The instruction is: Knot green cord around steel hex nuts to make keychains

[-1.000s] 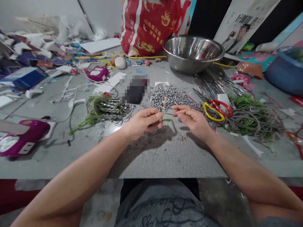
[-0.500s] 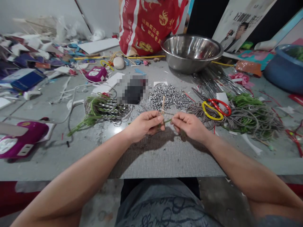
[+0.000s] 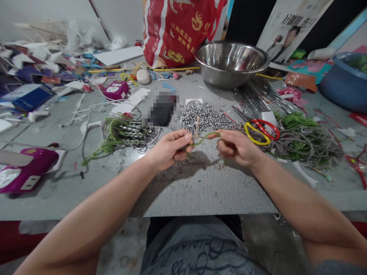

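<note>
A thin green cord (image 3: 204, 138) runs between my two hands, above the table's middle. My left hand (image 3: 176, 147) pinches one part of it between thumb and fingers. The other end is gripped by my right hand (image 3: 236, 148), its fingers curled. Just beyond the hands lies a spread of small silver beads (image 3: 203, 116), with a thin wooden stick (image 3: 197, 126) standing up in front of them. A bundle of green and grey cords with silver beads (image 3: 126, 131) rests to the left. Loose grey and green cords (image 3: 304, 145) are heaped on the right.
Scissors (image 3: 258, 131) with yellow and red handles lie on the right-hand cords. Behind stand a steel bowl (image 3: 232, 78), a red bag (image 3: 172, 38) and a blue tub (image 3: 341, 89). A dark phone (image 3: 162, 110), purple power sockets (image 3: 31, 168) with a white cable, and scraps occupy the left.
My right hand has moved slightly right and up, away from the left. More of the green cord now shows, curving between them.
</note>
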A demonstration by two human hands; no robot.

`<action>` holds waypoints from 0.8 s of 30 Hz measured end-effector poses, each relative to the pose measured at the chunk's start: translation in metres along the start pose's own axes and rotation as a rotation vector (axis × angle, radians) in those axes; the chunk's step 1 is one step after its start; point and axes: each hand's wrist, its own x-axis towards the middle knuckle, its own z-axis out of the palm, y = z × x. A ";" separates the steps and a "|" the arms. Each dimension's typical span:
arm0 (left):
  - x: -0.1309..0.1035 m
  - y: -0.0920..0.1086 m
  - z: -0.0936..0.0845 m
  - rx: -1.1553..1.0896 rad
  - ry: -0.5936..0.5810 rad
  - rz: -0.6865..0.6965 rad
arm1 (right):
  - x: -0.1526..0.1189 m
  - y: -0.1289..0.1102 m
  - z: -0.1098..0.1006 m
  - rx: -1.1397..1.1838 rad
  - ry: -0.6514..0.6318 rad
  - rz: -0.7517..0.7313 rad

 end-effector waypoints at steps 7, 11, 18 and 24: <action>0.001 -0.001 0.001 0.057 0.006 -0.016 | 0.000 0.016 0.002 -0.790 0.294 -0.538; 0.001 -0.001 0.002 0.077 0.007 -0.020 | -0.005 0.014 0.003 -1.129 0.348 -0.778; 0.001 -0.002 0.003 0.086 0.014 -0.030 | 0.006 0.024 0.007 -1.154 -0.003 -0.669; 0.000 -0.001 0.000 -0.001 -0.027 0.003 | 0.000 0.015 0.008 -0.708 0.042 -0.407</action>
